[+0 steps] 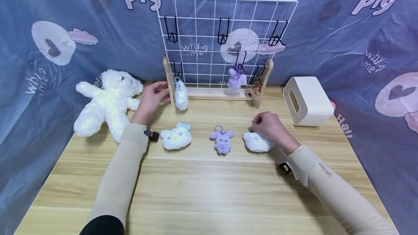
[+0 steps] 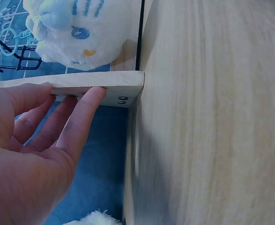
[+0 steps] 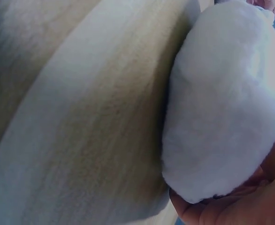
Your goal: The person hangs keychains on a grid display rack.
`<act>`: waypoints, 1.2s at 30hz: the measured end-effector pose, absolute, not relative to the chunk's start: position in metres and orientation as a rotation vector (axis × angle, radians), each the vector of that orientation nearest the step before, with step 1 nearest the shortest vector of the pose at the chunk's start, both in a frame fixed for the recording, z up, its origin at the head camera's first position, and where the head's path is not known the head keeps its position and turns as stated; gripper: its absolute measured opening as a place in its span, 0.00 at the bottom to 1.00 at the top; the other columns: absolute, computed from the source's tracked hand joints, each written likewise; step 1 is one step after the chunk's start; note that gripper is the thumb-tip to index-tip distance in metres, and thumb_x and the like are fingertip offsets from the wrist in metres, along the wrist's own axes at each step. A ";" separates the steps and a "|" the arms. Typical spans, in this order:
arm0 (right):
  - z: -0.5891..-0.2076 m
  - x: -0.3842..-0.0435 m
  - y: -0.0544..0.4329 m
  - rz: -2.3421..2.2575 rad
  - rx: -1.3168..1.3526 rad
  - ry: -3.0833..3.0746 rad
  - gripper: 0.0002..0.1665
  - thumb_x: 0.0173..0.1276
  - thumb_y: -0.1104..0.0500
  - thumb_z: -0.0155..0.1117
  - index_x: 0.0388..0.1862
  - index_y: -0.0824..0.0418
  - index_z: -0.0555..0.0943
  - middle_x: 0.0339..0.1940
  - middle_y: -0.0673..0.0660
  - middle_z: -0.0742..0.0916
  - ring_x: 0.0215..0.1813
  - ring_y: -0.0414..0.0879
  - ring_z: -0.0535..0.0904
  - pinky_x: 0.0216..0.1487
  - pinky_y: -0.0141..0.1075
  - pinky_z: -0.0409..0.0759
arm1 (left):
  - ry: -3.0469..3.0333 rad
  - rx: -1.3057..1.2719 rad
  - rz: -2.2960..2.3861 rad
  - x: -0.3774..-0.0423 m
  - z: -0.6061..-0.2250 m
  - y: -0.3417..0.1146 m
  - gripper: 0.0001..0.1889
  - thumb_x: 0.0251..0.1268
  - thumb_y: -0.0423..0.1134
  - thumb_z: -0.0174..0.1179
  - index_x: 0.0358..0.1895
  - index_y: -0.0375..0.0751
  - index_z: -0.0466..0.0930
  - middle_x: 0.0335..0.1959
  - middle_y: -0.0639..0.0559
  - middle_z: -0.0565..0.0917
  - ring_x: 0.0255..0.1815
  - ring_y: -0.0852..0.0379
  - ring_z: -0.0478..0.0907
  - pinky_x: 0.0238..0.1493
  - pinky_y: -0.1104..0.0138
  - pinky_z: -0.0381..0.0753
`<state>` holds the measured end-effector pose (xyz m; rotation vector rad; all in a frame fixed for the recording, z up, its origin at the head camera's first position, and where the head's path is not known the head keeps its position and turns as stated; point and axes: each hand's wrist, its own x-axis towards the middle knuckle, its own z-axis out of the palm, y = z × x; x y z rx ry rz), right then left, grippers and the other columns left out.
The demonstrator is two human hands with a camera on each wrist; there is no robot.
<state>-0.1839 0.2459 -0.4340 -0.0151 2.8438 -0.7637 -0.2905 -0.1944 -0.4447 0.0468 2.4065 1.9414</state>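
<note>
On the right, my right hand [image 1: 268, 123] pinches the top of a white plush keychain [image 1: 256, 143] by its ring; in the right wrist view the plush [image 3: 222, 98] hides the fingertips. My left hand [image 1: 152, 97] touches the left wooden post [image 1: 168, 82] of a white wire grid rack [image 1: 215, 50]. In the left wrist view, the fingertips [image 2: 97, 91] lie against the post's outer side. Beside that post another white plush keychain [image 1: 181, 96] hangs from a black hook. A purple plush keychain [image 1: 222, 142] and a white plush keychain [image 1: 176, 137] lie on the table between the hands.
Another purple plush [image 1: 236, 79] and a brown plush [image 1: 253, 94] hang on the rack's lower right. Bare black hooks [image 1: 223, 32] line its upper part. A large white stuffed toy [image 1: 109, 100] lies left; a white box [image 1: 308, 100] stands right, against the curtain [image 1: 369, 39].
</note>
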 end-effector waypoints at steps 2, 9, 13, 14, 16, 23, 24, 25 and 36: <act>-0.436 -0.185 0.247 -0.768 -0.021 2.840 0.14 0.70 0.53 0.82 0.42 0.62 0.91 0.40 0.58 0.93 0.47 0.55 0.85 0.49 0.40 0.83 | 2.404 0.052 1.940 -0.290 -0.445 -0.195 0.23 0.88 0.32 0.60 0.78 0.31 0.77 0.73 0.30 0.81 0.57 0.54 0.89 0.63 0.62 0.98; -0.450 -0.193 0.259 -0.830 -0.075 2.848 0.09 0.72 0.51 0.79 0.33 0.53 0.89 0.33 0.51 0.91 0.41 0.49 0.83 0.46 0.37 0.80 | 2.404 0.070 1.930 -0.288 -0.444 -0.196 0.23 0.88 0.33 0.60 0.79 0.31 0.76 0.73 0.30 0.81 0.62 0.45 0.87 0.65 0.61 0.97; -0.436 -0.185 0.256 -0.891 -0.103 2.833 0.12 0.78 0.51 0.76 0.39 0.57 0.91 0.35 0.54 0.91 0.41 0.48 0.81 0.45 0.35 0.78 | 2.401 0.065 1.924 -0.288 -0.444 -0.196 0.23 0.88 0.33 0.60 0.79 0.32 0.76 0.73 0.31 0.81 0.64 0.43 0.87 0.65 0.60 0.97; -0.435 -0.185 0.258 -0.905 -0.104 2.834 0.12 0.79 0.50 0.75 0.40 0.58 0.91 0.36 0.54 0.91 0.41 0.48 0.81 0.45 0.35 0.77 | 2.401 0.064 1.925 -0.289 -0.444 -0.196 0.23 0.88 0.33 0.60 0.79 0.32 0.76 0.74 0.31 0.81 0.64 0.43 0.87 0.66 0.60 0.97; -0.432 -0.184 0.260 -0.935 -0.097 2.838 0.12 0.81 0.50 0.73 0.44 0.58 0.92 0.39 0.55 0.93 0.42 0.47 0.82 0.45 0.35 0.78 | 2.397 0.062 1.928 -0.289 -0.444 -0.196 0.23 0.88 0.33 0.60 0.79 0.32 0.76 0.74 0.31 0.81 0.64 0.43 0.87 0.66 0.59 0.97; -0.421 -0.184 0.267 -1.065 -0.089 2.785 0.13 0.84 0.53 0.70 0.51 0.61 0.92 0.44 0.58 0.94 0.42 0.44 0.82 0.44 0.31 0.82 | 2.404 0.065 1.928 -0.289 -0.445 -0.196 0.23 0.88 0.33 0.61 0.79 0.32 0.76 0.73 0.31 0.81 0.62 0.46 0.87 0.66 0.59 0.97; -0.419 -0.183 0.268 -1.092 -0.089 2.769 0.14 0.84 0.52 0.70 0.52 0.62 0.92 0.43 0.59 0.94 0.41 0.44 0.82 0.42 0.30 0.82 | 2.407 0.064 1.928 -0.289 -0.445 -0.195 0.23 0.88 0.33 0.61 0.79 0.32 0.76 0.73 0.31 0.81 0.61 0.48 0.87 0.65 0.60 0.97; -0.417 -0.182 0.269 -1.117 -0.088 2.754 0.15 0.84 0.52 0.70 0.52 0.63 0.91 0.42 0.59 0.93 0.40 0.43 0.82 0.39 0.29 0.82 | 2.408 0.062 1.929 -0.289 -0.445 -0.196 0.23 0.88 0.33 0.61 0.79 0.32 0.77 0.73 0.31 0.81 0.60 0.50 0.88 0.65 0.61 0.98; -0.403 -0.172 0.275 -1.266 -0.134 2.715 0.16 0.84 0.55 0.70 0.57 0.67 0.90 0.41 0.61 0.92 0.39 0.39 0.84 0.36 0.25 0.84 | 2.405 0.049 1.937 -0.291 -0.445 -0.195 0.23 0.88 0.34 0.61 0.78 0.33 0.77 0.74 0.31 0.81 0.55 0.57 0.88 0.63 0.61 0.98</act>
